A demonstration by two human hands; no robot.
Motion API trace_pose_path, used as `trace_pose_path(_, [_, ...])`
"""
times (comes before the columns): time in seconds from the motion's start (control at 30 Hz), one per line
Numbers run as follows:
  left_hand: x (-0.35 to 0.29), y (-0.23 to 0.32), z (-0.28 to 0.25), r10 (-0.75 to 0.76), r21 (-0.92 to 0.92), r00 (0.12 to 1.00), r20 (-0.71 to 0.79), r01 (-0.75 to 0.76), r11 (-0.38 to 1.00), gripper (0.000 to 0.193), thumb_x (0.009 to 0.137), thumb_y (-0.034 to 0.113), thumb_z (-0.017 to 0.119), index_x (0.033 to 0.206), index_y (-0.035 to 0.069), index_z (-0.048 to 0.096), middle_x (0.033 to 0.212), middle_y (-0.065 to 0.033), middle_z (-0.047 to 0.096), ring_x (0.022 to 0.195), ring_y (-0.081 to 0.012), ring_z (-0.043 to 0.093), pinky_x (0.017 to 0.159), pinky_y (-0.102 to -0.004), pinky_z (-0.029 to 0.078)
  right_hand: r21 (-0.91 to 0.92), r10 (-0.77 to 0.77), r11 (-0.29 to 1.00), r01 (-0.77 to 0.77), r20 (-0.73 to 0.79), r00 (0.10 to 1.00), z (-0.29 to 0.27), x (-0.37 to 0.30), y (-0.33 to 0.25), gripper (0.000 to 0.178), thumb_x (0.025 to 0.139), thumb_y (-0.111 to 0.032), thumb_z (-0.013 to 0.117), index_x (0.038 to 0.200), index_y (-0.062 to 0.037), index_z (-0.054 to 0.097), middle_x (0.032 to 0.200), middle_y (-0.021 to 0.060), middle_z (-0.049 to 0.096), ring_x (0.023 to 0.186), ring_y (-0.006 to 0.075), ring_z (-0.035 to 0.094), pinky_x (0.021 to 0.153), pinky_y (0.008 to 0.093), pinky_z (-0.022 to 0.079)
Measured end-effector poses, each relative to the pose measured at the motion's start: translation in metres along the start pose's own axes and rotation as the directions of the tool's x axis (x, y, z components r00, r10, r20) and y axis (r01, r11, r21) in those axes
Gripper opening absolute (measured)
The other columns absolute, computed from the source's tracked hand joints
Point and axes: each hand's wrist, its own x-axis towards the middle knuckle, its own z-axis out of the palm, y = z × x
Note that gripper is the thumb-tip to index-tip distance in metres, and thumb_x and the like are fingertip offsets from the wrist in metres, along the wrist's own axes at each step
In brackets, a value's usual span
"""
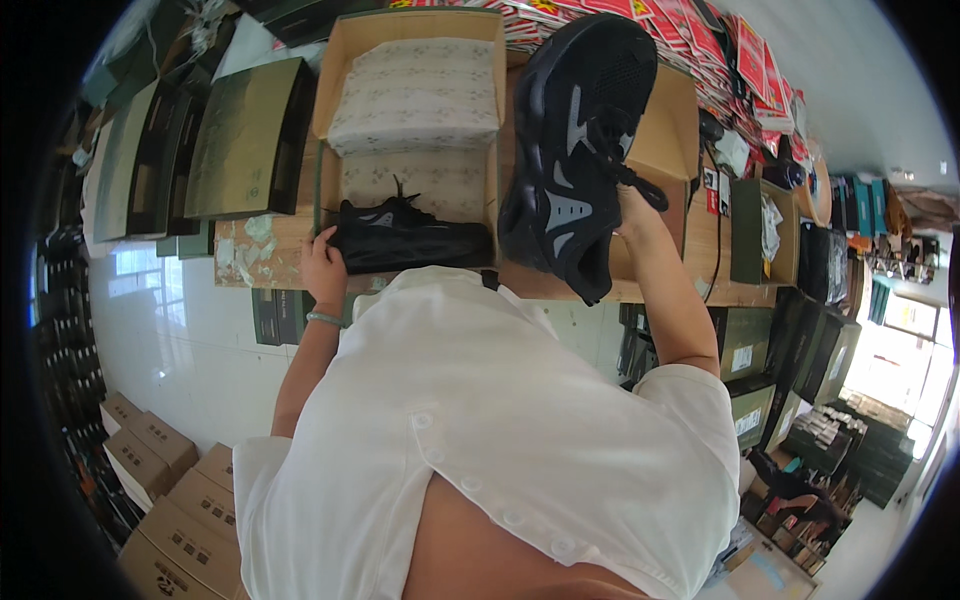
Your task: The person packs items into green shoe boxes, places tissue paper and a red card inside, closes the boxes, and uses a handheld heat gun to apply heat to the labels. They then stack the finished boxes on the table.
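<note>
My right hand is closed on a black sneaker with grey side patches, held up over the table with its toe away from me. Its laces hang beside my fingers, which are partly hidden by the shoe. A second black sneaker lies on its side in the near part of an open shoe box. Patterned white tissue paper lines the box and its raised lid. At the box's near left corner, my left hand has its fingers curled over the edge, close to the shoe's end.
Behind the raised sneaker stands another open box. Dark green shoe boxes stand at the left of the wooden table. Red printed cards pile up at the back. Brown cartons stand on the floor at lower left.
</note>
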Motion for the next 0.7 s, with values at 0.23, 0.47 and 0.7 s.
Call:
trace_pose_path(0.23, [-0.002,0.005,-0.004,-0.023,-0.038,1.000,0.009,0.023,0.999,0.031,0.085,0.007,0.056,0.111,0.018,0.068,0.118,-0.0148,0.060,0.099,-0.0375,0.060,0.082,-0.0448,0.050,-0.199,0.046,0.979,-0.052,-0.033,0.998,0.071,0.045,0.018,0.042,0.087,-0.021,0.072,0.123,-0.0044,0.059,0.110,0.0073,0.068,0.101,0.0193,0.064,0.092,0.0353,0.052])
trace_pose_path(0.47, [-0.004,0.006,-0.005,-0.040,-0.052,0.999,0.022,0.041,0.998,0.031,0.085,0.008,0.056,0.111,0.018,0.068,0.108,-0.0147,0.059,0.093,-0.0371,0.059,0.077,-0.0455,0.050,-0.239,0.127,0.965,-0.109,0.060,0.990,0.108,0.067,0.032,0.040,0.085,-0.021,0.074,0.120,-0.0047,0.061,0.107,0.0047,0.068,0.099,0.0168,0.064,0.090,0.0337,0.051])
trace_pose_path(0.7, [-0.003,0.009,-0.009,-0.051,-0.069,0.998,0.026,0.053,0.996,0.031,0.085,0.007,0.056,0.111,0.019,0.067,0.107,-0.0147,0.058,0.095,-0.0374,0.058,0.079,-0.0455,0.049,-0.241,0.165,0.960,-0.141,0.083,0.983,0.116,0.081,0.041,0.027,0.085,-0.015,0.072,0.109,-0.0043,0.067,0.102,0.0032,0.069,0.096,0.0148,0.064,0.089,0.0311,0.051])
